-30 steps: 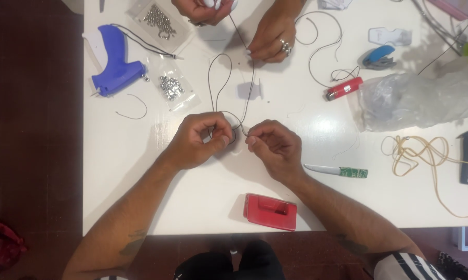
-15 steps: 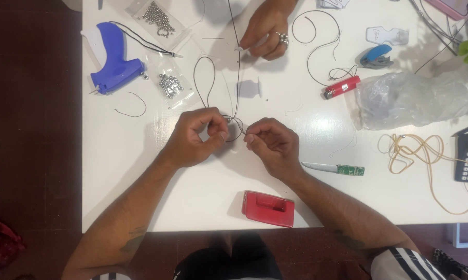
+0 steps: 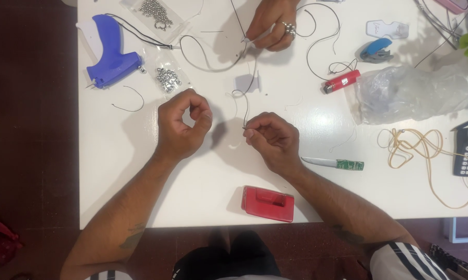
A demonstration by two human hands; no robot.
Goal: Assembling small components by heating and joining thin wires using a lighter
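One thin dark cord point(image 3: 246, 98) rises from the pinched fingertips of the right hand point(image 3: 273, 140), which grip its end. The left hand point(image 3: 182, 124), curled loosely, holds nothing I can make out. Bare white table point(image 3: 114, 176) lies between and below both; one red case point(image 3: 267, 203) sits near the front edge.

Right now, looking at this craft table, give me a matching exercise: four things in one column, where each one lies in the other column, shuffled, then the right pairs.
Things:
1. red case
2. blue glue gun
3. small knife
4. thin dark cord

Places:
A. far left part of the white table
B. pinched in the fingers of the right hand
C. near table edge, between the person's forearms
D. just right of the right hand

Pairs: 1-C, 2-A, 3-D, 4-B
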